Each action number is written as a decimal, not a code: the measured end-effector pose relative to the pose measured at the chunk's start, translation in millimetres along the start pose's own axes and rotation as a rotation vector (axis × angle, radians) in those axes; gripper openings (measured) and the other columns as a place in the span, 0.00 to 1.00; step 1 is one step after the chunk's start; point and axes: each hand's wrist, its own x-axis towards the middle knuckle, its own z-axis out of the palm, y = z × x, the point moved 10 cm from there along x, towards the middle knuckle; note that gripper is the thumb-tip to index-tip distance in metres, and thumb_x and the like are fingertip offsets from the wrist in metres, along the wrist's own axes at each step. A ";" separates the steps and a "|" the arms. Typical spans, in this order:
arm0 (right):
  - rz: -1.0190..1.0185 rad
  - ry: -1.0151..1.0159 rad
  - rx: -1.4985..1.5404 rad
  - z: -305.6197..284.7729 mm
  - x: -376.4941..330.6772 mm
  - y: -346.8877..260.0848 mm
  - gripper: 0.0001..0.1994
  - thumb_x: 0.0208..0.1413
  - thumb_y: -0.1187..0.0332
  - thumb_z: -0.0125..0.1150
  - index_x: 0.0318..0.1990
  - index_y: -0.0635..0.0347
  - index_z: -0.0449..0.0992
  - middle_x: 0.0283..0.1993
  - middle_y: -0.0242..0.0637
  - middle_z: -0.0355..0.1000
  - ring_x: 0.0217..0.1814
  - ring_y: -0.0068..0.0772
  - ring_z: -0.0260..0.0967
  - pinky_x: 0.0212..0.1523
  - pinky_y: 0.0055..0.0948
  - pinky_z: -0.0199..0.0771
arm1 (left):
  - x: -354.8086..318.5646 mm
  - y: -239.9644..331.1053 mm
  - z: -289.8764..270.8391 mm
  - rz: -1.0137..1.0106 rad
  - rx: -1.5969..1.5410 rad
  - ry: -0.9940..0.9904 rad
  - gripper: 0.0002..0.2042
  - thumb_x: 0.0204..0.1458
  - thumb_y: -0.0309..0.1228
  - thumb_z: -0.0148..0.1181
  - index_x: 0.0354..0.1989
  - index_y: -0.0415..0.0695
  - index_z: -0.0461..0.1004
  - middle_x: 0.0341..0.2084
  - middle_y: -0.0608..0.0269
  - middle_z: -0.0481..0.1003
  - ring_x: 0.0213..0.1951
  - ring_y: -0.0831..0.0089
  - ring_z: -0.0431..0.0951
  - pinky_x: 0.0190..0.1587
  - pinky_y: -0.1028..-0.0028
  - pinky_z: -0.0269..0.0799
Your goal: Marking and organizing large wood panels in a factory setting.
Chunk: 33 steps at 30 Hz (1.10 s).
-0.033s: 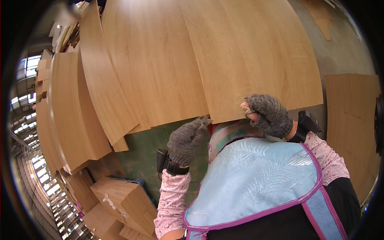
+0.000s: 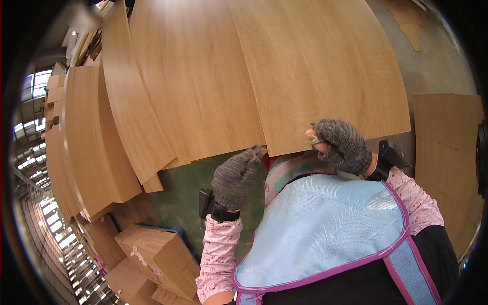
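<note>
My left hand [image 2: 235, 176], in a grey knitted glove, is closed at the near edge of the wood-grain panels, beside the seam between the middle panel [image 2: 203, 86] and the right panel [image 2: 325, 71]. Its fingertips are hidden, so what they grip does not show. Over the near edge of the right panel is my right hand [image 2: 343, 147], gloved the same way. Its bare thumb and fingertips are curled together around something small and pale that I cannot make out. A light-blue apron [image 2: 325, 229] with purple trim covers my front, close against the panels.
Another long panel [image 2: 127, 91] lies skewed on the left, next to a tall stack of boards [image 2: 94, 137]. Stacked brown board bundles [image 2: 157, 254] stand at the lower left on the green floor [image 2: 178, 195]. A large brown sheet [image 2: 447, 162] lies at the right.
My left hand has shifted very slightly away from me along the panel edge. The right hand and the panels look the same.
</note>
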 end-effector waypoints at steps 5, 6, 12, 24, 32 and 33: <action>0.004 0.000 -0.073 -1.1 1.6 0.6 0.14 0.58 0.65 0.60 0.51 0.56 0.74 0.40 0.40 0.74 0.41 0.46 0.73 0.41 0.39 0.73 | -3.6 1.1 -5.2 -0.052 0.017 0.003 0.11 0.56 0.29 0.61 0.46 0.41 0.80 0.37 0.54 0.82 0.37 0.72 0.82 0.42 0.73 0.76; 0.022 -0.011 -0.053 0.3 1.5 3.7 0.14 0.58 0.65 0.60 0.51 0.56 0.74 0.41 0.40 0.74 0.41 0.46 0.73 0.41 0.39 0.73 | -3.7 5.9 -3.2 -0.007 0.002 -0.007 0.11 0.56 0.29 0.61 0.46 0.41 0.80 0.37 0.54 0.82 0.37 0.71 0.82 0.42 0.73 0.76; 0.007 0.002 -0.045 -0.1 4.4 -0.7 0.14 0.58 0.65 0.60 0.51 0.56 0.74 0.40 0.40 0.74 0.41 0.46 0.73 0.41 0.39 0.73 | -1.2 12.3 -4.6 0.072 0.119 -0.004 0.11 0.56 0.29 0.60 0.47 0.42 0.80 0.40 0.53 0.81 0.40 0.68 0.83 0.44 0.72 0.76; 0.004 -0.015 -0.082 -0.7 6.9 -0.7 0.14 0.58 0.64 0.59 0.50 0.56 0.73 0.39 0.41 0.74 0.38 0.46 0.73 0.39 0.39 0.73 | -3.7 1.7 -7.7 -0.038 0.038 0.003 0.12 0.58 0.30 0.60 0.48 0.41 0.78 0.41 0.55 0.81 0.41 0.67 0.82 0.45 0.71 0.75; 0.033 -0.030 -0.029 4.1 11.2 4.0 0.15 0.58 0.64 0.59 0.50 0.56 0.73 0.37 0.41 0.73 0.38 0.47 0.73 0.38 0.40 0.72 | -5.9 7.0 -3.1 0.005 0.013 -0.037 0.12 0.58 0.30 0.59 0.48 0.41 0.78 0.39 0.55 0.81 0.40 0.67 0.82 0.44 0.71 0.75; 0.023 -0.024 -0.044 3.4 12.5 0.8 0.14 0.58 0.64 0.59 0.50 0.56 0.73 0.38 0.41 0.73 0.39 0.47 0.73 0.39 0.40 0.72 | -4.0 6.6 -2.5 -0.022 0.046 -0.071 0.12 0.58 0.30 0.59 0.48 0.41 0.78 0.40 0.55 0.81 0.40 0.67 0.82 0.45 0.71 0.75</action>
